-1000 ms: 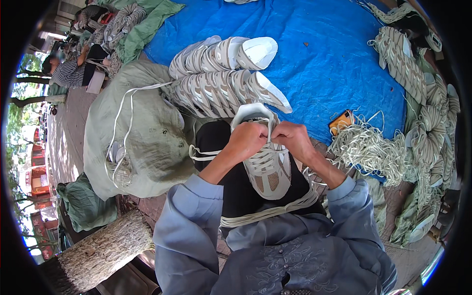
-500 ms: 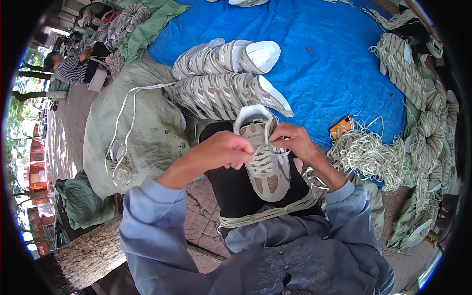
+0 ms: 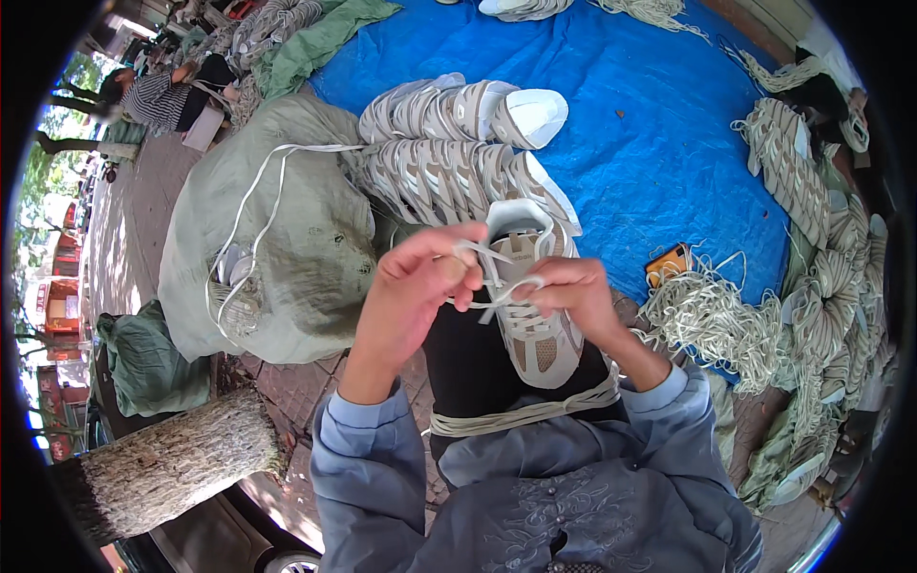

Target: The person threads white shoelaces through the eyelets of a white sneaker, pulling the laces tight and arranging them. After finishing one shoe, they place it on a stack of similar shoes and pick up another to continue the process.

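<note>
A beige and white shoe upper (image 3: 543, 353) rests across my lap, its heel opening pointing away from me and its toe toward me. White shoelaces (image 3: 494, 256) run through its eyelets and are drawn up in loops over the tongue. My left hand (image 3: 420, 282), raised left of the upper, pinches one lace between thumb and fingertips. On the other side my right hand (image 3: 573, 294) pinches a looped lace just above the eyelets. The laces cross between the two hands; whether they are knotted, I cannot tell. A bundle of pale laces (image 3: 525, 414) lies across my thighs.
Nested shoe uppers (image 3: 430, 177) lie in two rows ahead, beside a blue tarp (image 3: 650, 124). A tangled lace pile (image 3: 712, 310) and an orange object (image 3: 667, 265) are to the right. Left are a grey-green sack (image 3: 267, 220), a tree trunk (image 3: 181, 458) and a seated person (image 3: 158, 98).
My left hand has lifted and turned, pulling lace up from the upper. My right hand now holds a loop nearer the middle. The view has shifted slightly.
</note>
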Demonstrator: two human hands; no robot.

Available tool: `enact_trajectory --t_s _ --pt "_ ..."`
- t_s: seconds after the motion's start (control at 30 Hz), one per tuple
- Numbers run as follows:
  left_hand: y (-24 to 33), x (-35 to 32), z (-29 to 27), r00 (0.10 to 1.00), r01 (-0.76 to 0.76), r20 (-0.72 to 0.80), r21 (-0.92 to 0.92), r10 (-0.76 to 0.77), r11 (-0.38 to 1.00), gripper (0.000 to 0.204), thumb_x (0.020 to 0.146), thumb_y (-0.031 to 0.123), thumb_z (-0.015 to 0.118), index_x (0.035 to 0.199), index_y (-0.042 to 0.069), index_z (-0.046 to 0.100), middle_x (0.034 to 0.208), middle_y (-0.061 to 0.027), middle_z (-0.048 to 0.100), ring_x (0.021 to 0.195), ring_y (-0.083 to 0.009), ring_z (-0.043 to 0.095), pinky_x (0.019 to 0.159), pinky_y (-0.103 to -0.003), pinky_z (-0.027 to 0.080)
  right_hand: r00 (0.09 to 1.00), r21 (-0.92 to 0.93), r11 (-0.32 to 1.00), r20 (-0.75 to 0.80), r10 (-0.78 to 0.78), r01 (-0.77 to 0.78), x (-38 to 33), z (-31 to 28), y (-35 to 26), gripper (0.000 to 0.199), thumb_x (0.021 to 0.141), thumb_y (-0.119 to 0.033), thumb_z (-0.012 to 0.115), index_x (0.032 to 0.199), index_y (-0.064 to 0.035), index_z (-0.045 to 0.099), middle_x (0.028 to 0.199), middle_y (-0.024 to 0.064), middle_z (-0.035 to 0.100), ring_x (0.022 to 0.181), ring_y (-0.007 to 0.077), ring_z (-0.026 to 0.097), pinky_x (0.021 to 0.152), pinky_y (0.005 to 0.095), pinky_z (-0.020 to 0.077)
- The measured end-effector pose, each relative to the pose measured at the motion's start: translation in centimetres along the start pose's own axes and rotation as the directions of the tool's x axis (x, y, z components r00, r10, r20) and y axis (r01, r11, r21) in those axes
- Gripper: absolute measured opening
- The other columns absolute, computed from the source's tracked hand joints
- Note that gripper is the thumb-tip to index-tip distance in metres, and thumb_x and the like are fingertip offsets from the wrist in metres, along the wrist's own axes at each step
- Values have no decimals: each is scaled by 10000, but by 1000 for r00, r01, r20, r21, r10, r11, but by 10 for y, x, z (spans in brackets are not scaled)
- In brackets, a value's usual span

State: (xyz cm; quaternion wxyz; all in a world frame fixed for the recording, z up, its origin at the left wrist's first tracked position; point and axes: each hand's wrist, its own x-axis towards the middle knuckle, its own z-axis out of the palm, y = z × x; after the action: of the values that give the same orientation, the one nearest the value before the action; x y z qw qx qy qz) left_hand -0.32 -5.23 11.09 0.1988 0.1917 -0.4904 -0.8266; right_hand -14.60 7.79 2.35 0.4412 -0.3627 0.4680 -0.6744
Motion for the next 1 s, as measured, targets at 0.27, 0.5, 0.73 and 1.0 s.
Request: enact_trajectory --t_s 0.27,0.5,0.73,1.0 --pt "2 -11 -130 841 -507 -446 -452 306 734 115 859 79 472 908 -19 504 909 -100 532 803 -143 514 702 -248 490 953 390 896 -284 -101 212 9 -130 -49 191 809 -165 528 847 21 556 652 56 543 416 65 332 377 196 245" --pt "-16 -50 -229 634 -588 -643 -40 430 808 131 852 106 499 913 -9 512 854 -72 547 723 -118 535 683 -239 498 946 435 870 -308 -98 232 -2 -235 -74 200 870 -152 455 977 -5 539 709 49 546 440 51 298 391 180 246" --pt "-16 -32 -239 723 -233 -645 109 247 966 200 839 123 522 962 -35 528 779 -63 555 640 -104 530 554 -210 487 815 286 922 -578 -52 262 14 -225 -83 193 861 -187 475 930 -25 554 727 45 547 656 128 478 586 258 385" --pt "10 7 -208 669 -107 -659 372 343 922 244 861 145 469 983 -59 526 740 -79 566 691 -173 564 686 -293 492 931 -759 566 363 -41 321 28 -50 -35 65 623 -112 607 616 -50 585 853 46 599 797 165 540 685 282 426"
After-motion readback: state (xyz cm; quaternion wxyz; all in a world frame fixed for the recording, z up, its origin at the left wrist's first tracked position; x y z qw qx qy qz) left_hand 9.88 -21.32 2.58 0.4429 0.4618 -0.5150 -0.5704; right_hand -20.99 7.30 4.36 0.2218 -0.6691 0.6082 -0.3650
